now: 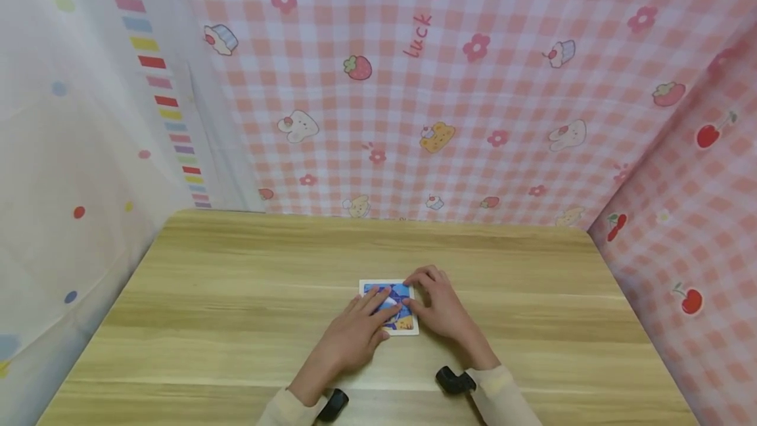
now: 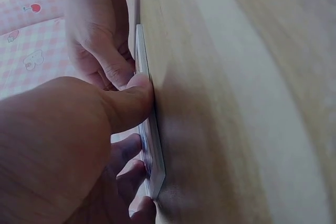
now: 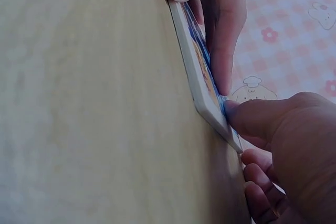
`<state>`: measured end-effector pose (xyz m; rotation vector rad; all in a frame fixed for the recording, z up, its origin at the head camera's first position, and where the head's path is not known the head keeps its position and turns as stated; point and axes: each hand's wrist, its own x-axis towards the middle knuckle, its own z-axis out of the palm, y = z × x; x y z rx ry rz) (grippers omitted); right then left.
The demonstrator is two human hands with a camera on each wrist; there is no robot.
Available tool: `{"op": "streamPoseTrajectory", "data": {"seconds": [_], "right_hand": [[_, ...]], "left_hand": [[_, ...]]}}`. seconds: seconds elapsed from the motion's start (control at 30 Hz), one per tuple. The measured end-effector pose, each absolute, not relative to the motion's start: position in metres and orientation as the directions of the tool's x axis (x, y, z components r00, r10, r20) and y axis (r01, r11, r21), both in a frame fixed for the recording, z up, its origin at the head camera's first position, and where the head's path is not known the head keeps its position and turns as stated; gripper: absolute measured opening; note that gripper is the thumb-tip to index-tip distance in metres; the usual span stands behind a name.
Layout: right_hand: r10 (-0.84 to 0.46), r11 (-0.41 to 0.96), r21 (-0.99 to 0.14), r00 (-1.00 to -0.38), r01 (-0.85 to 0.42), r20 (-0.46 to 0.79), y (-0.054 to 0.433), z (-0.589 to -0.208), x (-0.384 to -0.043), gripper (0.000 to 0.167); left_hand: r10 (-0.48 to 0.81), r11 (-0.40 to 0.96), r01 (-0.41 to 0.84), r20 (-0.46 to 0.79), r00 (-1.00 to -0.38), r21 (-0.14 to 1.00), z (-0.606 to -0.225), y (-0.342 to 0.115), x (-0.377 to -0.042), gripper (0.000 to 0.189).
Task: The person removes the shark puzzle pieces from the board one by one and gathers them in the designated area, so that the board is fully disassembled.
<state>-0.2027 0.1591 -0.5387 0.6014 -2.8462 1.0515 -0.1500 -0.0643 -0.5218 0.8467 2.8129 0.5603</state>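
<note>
A small square picture board [image 1: 405,325] with a white border and a blue and yellow picture lies on the table. My left hand [image 1: 353,335] rests over its left part, fingers extended across the picture. In the left wrist view, the left thumb [image 2: 128,100] touches the near edge of the border. From the other side, my right hand [image 1: 442,309] grips the board's right side with curled fingers. The right wrist view shows the right thumb [image 3: 257,116] on the picture and the other fingertips [image 3: 257,179] along the edge. The hands hide much of the picture.
The wood-grain table [image 1: 225,321] extends around the board. Behind it hangs a pink checked cloth [image 1: 414,97], with another checked cloth [image 1: 668,215] at the right and a white dotted cloth [image 1: 71,150] at the left. Black bands [image 1: 454,380] sit at both wrists.
</note>
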Motion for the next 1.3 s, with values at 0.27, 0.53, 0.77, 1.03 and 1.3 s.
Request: {"op": "streamPoseTrajectory", "data": {"seconds": [0.27,0.53,0.77,1.03,1.3], "right_hand": [[-0.326,0.671,-0.652,-0.930,-0.354,0.169,0.1581,-0.5400,-0.2007,0.024],[-0.322,0.670,-0.655,-0.932,-0.348,0.165,0.1543,-0.5412,-0.1976,0.024],[-0.303,0.653,-0.680,-0.938,-0.334,0.170,0.1573,-0.5398,-0.1989,0.027],[-0.273,0.660,-0.662,-0.935,-0.354,0.228,0.1591,-0.5367,-0.2014,0.026],[-0.256,0.661,-0.674,-0.943,-0.330,0.211,0.1578,-0.5341,-0.2005,0.025]], "left_hand": [[0.547,0.774,0.481,-0.050,-0.836,0.412,-0.5195,-0.0635,-0.1493,0.051],[0.548,0.769,0.471,-0.065,-0.834,0.432,-0.5228,-0.0680,-0.1474,0.052],[0.543,0.770,0.467,-0.060,-0.838,0.434,-0.5201,-0.0662,-0.1466,0.051],[0.541,0.772,0.472,-0.050,-0.839,0.426,-0.5210,-0.0645,-0.1493,0.051],[0.542,0.770,0.468,-0.057,-0.839,0.433,-0.5210,-0.0628,-0.1505,0.051]]}}
